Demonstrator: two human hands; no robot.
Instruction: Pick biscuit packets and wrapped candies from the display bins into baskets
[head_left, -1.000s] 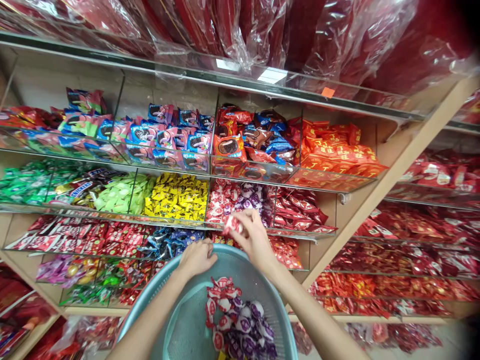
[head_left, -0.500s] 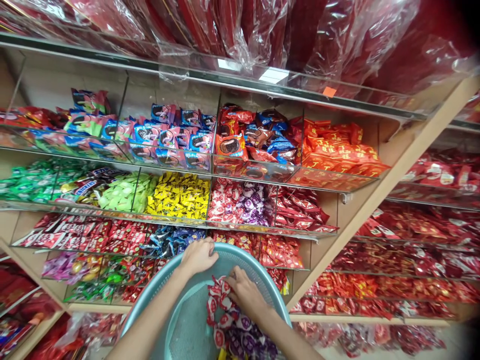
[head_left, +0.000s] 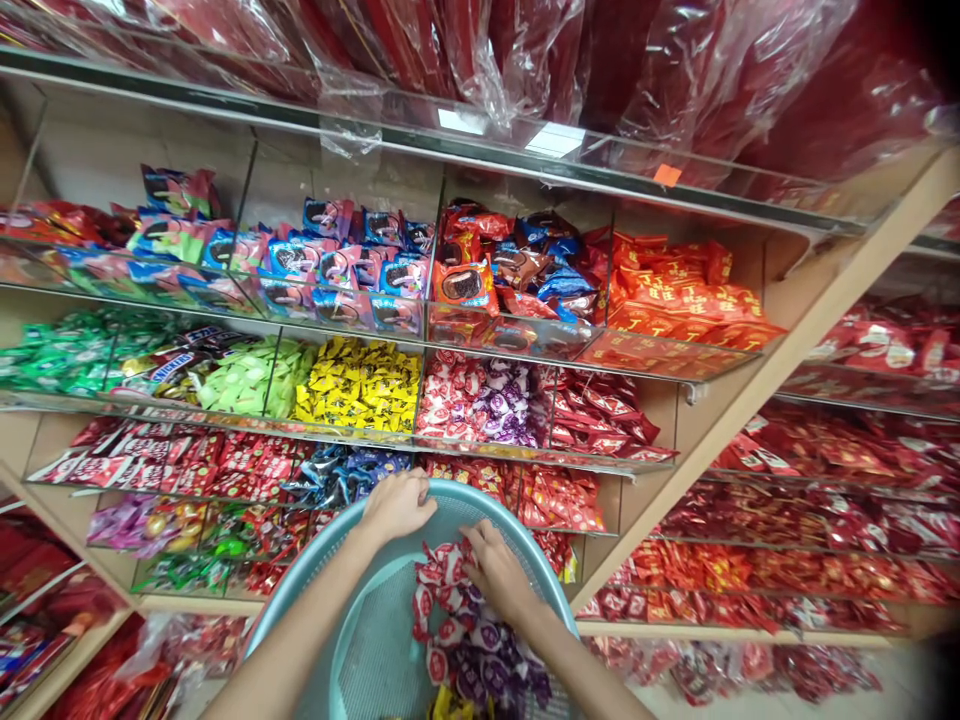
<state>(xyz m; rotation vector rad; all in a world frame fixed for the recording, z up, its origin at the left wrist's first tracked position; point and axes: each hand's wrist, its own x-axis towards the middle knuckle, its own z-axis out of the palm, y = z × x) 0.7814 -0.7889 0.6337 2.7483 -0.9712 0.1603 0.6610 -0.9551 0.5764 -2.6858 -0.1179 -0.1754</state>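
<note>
My left hand (head_left: 397, 508) is closed over the far rim of a teal mesh plastic basket (head_left: 366, 640). Inside the basket, my right hand (head_left: 495, 568) has its fingers curled on red-and-white wrapped candies (head_left: 448, 570) at the top of a small pile. Purple-and-white wrapped candies (head_left: 480, 660) lie below that hand, and a few yellow wrapped candies (head_left: 450, 703) are at the bottom edge of the view. The right fingertips are partly hidden by the hand and the candies.
A shelf unit stands right in front, with clear dividers. It bears yellow candies (head_left: 360, 388), red-and-white candies (head_left: 450, 395), purple candies (head_left: 511, 402), packaged cookies (head_left: 461, 285) and orange packets (head_left: 667, 280). A slanting wooden panel (head_left: 750, 390) separates more shelves at right.
My right hand has shifted slightly up and right in the basket, and more of the purple candies shows beneath it. My left hand stays on the rim.
</note>
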